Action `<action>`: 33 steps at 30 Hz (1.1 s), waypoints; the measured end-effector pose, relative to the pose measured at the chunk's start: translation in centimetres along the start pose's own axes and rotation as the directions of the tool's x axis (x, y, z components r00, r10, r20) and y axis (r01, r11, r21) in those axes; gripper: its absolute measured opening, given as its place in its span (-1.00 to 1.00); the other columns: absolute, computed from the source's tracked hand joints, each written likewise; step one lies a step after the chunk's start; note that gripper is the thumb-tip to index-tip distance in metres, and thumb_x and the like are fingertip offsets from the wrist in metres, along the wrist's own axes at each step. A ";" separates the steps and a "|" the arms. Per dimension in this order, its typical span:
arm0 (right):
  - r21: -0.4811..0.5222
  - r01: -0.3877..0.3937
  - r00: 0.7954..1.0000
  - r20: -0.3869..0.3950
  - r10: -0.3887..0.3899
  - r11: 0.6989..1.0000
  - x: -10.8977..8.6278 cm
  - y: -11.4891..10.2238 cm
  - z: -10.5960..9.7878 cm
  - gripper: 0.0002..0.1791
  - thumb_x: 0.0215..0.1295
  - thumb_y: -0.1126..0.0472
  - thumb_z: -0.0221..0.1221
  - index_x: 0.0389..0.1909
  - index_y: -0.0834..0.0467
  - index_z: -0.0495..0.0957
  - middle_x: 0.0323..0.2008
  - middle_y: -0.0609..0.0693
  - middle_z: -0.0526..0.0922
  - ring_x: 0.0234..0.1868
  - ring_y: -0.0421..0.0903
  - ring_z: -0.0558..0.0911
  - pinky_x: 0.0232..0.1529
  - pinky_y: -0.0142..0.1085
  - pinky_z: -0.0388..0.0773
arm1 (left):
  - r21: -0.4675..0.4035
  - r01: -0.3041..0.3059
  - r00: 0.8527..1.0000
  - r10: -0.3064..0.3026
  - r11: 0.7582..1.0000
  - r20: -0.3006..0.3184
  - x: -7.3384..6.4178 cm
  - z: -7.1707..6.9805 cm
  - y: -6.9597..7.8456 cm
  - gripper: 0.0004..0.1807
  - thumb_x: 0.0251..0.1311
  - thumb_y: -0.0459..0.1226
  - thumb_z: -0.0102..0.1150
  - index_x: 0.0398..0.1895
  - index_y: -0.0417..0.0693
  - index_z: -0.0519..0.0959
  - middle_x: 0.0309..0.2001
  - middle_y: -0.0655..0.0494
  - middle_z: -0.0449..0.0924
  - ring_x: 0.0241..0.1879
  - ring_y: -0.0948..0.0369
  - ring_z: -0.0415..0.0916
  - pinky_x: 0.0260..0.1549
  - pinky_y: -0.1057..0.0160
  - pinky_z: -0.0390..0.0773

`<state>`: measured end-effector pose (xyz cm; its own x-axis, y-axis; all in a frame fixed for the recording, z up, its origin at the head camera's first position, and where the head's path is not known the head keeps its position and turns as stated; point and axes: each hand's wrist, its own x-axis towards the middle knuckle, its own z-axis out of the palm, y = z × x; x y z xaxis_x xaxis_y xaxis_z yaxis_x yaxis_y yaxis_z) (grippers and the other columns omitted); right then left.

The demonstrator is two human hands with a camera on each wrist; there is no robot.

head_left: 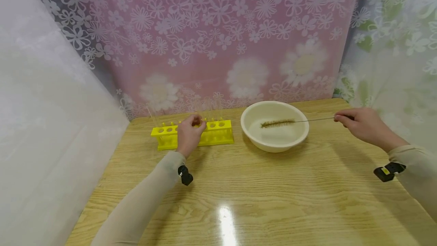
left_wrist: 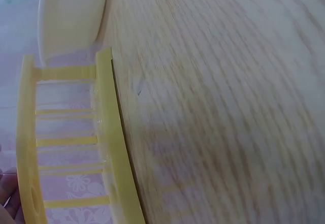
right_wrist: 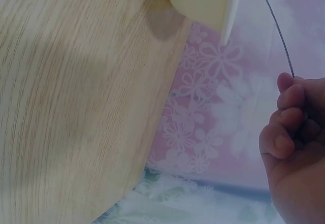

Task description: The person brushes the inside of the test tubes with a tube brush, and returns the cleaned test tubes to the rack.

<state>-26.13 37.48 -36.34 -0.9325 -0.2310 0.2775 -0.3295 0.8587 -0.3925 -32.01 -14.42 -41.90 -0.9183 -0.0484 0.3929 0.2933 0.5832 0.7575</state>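
Observation:
Over the middle of a yellow test tube rack (head_left: 215, 139), my left hand (head_left: 189, 135) has its thumb and fingertips curled together. They seem to pinch a clear test tube, though the glass hardly shows there; in the left wrist view only a few fingers (left_wrist: 10, 196) appear beside the rack's top bar. Off to the right, my right hand (head_left: 363, 126) pinches the twisted wire handle of a test tube brush (head_left: 278, 123). Its brown bristles lie above the inside of a white basin (head_left: 273, 147). The wire (right_wrist: 280, 33) runs from the fingertips in the right wrist view.
More clear test tubes (head_left: 218, 109) stand in the rack's right side, and one leans at its left end. The basin sits just right of the rack on the wooden table (head_left: 259, 193). Flowered curtains (head_left: 218, 41) close off the back and sides.

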 end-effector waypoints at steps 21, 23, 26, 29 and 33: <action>-0.005 0.047 0.999 -0.004 -0.047 0.999 0.9 -0.6 2.1 -0.63 0.58 0.17 0.03 0.08 0.38 0.62 -0.14 0.32 0.73 -0.55 -0.32 0.50 -0.59 -0.32 0.36 | -0.076 0.066 0.997 -0.068 0.995 -0.022 -1.6 -0.7 -0.2 -0.58 0.33 -0.16 0.26 0.19 -0.07 0.49 0.09 -0.06 0.57 0.15 0.00 0.50 0.18 -0.04 0.50; -0.021 0.054 0.999 0.003 -0.054 0.998 1.3 -0.5 2.3 -0.64 0.58 0.18 0.02 0.08 0.37 0.62 -0.12 0.32 0.73 -0.54 -0.30 0.51 -0.54 -0.32 0.39 | -0.069 0.057 0.997 -0.060 0.996 -0.038 -1.9 -1.3 0.0 -0.61 0.34 -0.18 0.24 0.18 -0.07 0.48 0.10 -0.06 0.56 0.15 0.00 0.48 0.19 -0.05 0.47; -0.049 0.077 0.997 0.003 -0.077 0.996 1.8 -0.5 2.6 -0.67 0.57 0.20 0.03 0.06 0.35 0.63 -0.14 0.28 0.74 -0.52 -0.28 0.52 -0.49 -0.32 0.42 | -0.047 0.044 0.997 -0.046 0.998 -0.055 -2.4 -2.1 0.3 -0.66 0.35 -0.20 0.22 0.13 -0.08 0.49 0.07 -0.07 0.56 0.14 -0.02 0.48 0.18 -0.05 0.47; -0.075 0.103 0.995 -0.007 -0.103 0.992 2.2 -0.4 3.1 -0.70 0.56 0.23 0.05 0.02 0.34 0.64 -0.18 0.25 0.75 -0.52 -0.27 0.52 -0.49 -0.31 0.41 | -0.021 0.023 0.997 -0.025 1.000 -0.073 -3.0 -2.9 0.3 -0.70 0.36 -0.23 0.20 0.09 -0.10 0.51 0.03 -0.05 0.58 0.12 -0.02 0.51 0.18 -0.05 0.48; -0.071 0.111 0.994 0.001 -0.111 0.991 2.5 -0.4 3.7 -0.73 0.54 0.25 0.07 -0.02 0.32 0.66 -0.22 0.20 0.75 -0.48 -0.24 0.54 -0.49 -0.30 0.42 | -0.015 -0.015 0.993 0.013 1.000 -0.116 -3.5 -4.0 0.0 -0.76 0.36 -0.27 0.17 0.03 -0.13 0.53 -0.05 -0.02 0.60 0.06 -0.03 0.54 0.17 -0.07 0.50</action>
<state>-28.94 34.90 -38.74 -0.8904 -0.3256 0.3181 -0.4196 0.8581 -0.2961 -27.76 -17.51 -41.16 -0.8776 -0.1341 0.4603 0.3111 0.5714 0.7594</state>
